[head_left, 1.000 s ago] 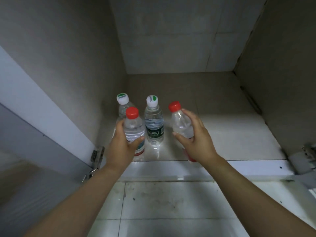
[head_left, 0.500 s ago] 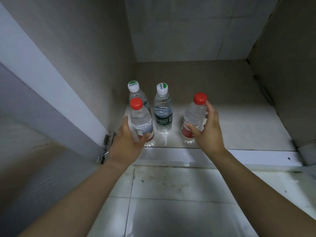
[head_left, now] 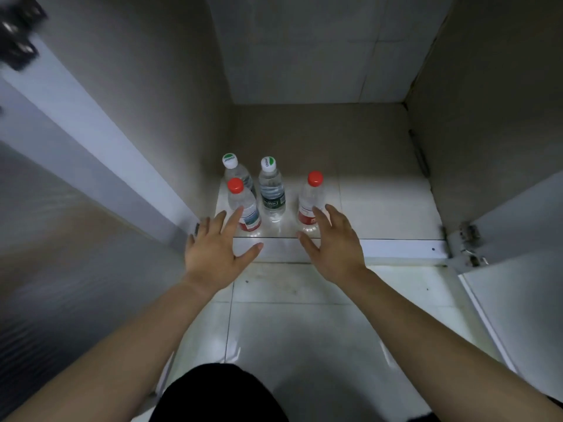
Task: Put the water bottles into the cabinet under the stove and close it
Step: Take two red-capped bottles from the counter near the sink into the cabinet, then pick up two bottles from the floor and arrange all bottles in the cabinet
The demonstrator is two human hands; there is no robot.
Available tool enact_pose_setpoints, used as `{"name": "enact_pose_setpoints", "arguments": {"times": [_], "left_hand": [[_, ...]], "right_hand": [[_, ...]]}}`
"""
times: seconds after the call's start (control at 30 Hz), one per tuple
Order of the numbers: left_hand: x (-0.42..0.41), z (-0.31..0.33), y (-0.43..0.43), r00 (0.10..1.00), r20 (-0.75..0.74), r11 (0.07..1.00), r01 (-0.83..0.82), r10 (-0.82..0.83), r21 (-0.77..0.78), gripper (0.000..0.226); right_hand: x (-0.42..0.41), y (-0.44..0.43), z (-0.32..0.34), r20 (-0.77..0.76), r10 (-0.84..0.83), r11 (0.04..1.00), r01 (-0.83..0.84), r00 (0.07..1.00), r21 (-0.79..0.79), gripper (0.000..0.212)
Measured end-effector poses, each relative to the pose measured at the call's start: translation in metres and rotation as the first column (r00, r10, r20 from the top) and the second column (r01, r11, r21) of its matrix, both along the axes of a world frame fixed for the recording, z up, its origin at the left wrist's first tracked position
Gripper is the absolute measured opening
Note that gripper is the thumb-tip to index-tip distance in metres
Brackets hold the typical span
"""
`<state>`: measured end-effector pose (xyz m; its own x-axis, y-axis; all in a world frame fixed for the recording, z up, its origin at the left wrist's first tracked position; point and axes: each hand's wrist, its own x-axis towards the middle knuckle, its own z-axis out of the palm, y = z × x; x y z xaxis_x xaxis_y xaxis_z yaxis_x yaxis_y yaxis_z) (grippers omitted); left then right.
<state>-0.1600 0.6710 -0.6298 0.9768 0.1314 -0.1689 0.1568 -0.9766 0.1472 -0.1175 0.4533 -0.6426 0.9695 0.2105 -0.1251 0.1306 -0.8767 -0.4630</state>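
Head view: we look down into the open cabinet (head_left: 380,208), four water bottles upright near the front left of its floor. Far left, a green-and-white-capped bottle (head_left: 236,172) against the left wall; just right of it a second green-capped bottle (head_left: 271,190) with a dark label. Near left, a red-capped bottle (head_left: 243,205) just in front of the first. A second red-capped bottle (head_left: 310,202) stands apart to the right, red label low on its body. We see our left hand (head_left: 217,248) spread, fingers splayed, gripping nothing, fingertips just short of the near left bottle. Our right hand (head_left: 332,245) likewise spread and empty, beside the right bottle's base. Left door (head_left: 76,184) and right door (head_left: 518,226) both stand open. Tiled floor (head_left: 289,315) below
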Motion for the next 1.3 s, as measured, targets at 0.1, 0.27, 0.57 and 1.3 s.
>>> {"name": "enact_pose_setpoints", "arguments": {"times": [0.1,0.27,0.57,1.3], "left_hand": [[-0.015,0.071,-0.010,0.998,-0.044,0.999,0.045,-0.044,0.001,0.085],[-0.049,0.201,-0.039,0.987,-0.124,0.995,0.101,-0.102,-0.016,0.088],[-0.097,0.442,-0.085,0.981,-0.130,0.986,0.130,-0.142,-0.100,0.083],[-0.083,0.602,-0.116,0.628,0.140,0.630,0.776,-0.766,-0.030,0.080]], "right_hand": [[-0.025,-0.010,0.073,-0.092,0.045,0.998,-0.049,0.995,-0.049,0.063],[-0.070,-0.035,0.212,-0.229,0.077,0.986,-0.108,0.970,-0.128,0.066],[-0.133,-0.070,0.449,-0.339,-0.086,0.996,0.075,0.937,-0.047,0.065],[-0.254,-0.070,0.628,0.053,-0.678,0.735,0.675,0.733,0.062,0.065]]}}
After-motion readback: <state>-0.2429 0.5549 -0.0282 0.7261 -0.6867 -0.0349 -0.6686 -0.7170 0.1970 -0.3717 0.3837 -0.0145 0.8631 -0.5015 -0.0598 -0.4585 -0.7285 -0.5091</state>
